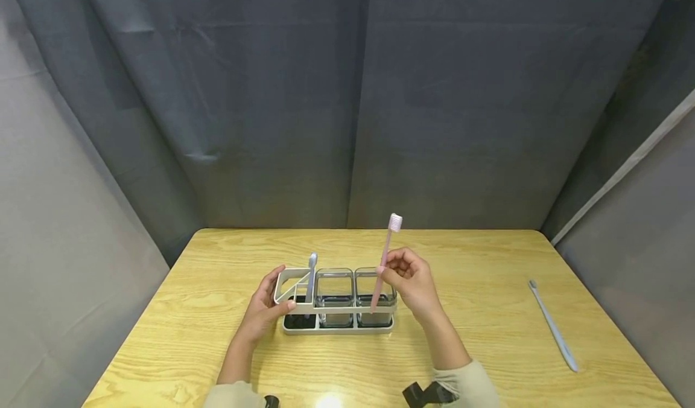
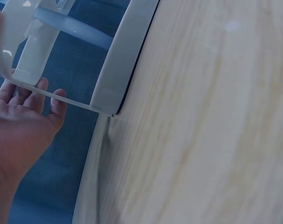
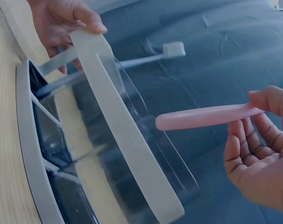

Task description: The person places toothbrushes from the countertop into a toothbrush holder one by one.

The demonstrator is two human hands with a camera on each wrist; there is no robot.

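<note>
A white toothbrush holder (image 1: pixel 353 309) stands on the table with two clear square cups (image 1: pixel 335 284) in its middle and right bays. My left hand (image 1: pixel 265 308) grips its left end, thumb on the front of the upper rail and fingers behind. In the divided left section, a blue toothbrush (image 1: pixel 312 275) stands upright, head up; the right wrist view shows its white bristles. My right hand (image 1: pixel 409 281) pinches a pink toothbrush (image 1: pixel 385 251) between thumb and fingers, bristles up. Its handle end (image 3: pixel 167 122) points down, overlapping the right cup in the head view.
Another light-blue toothbrush (image 1: pixel 554 326) lies on the wooden table (image 1: pixel 478 335) at the right, away from both hands. Grey curtains (image 1: pixel 271 124) hang behind the table and along both sides.
</note>
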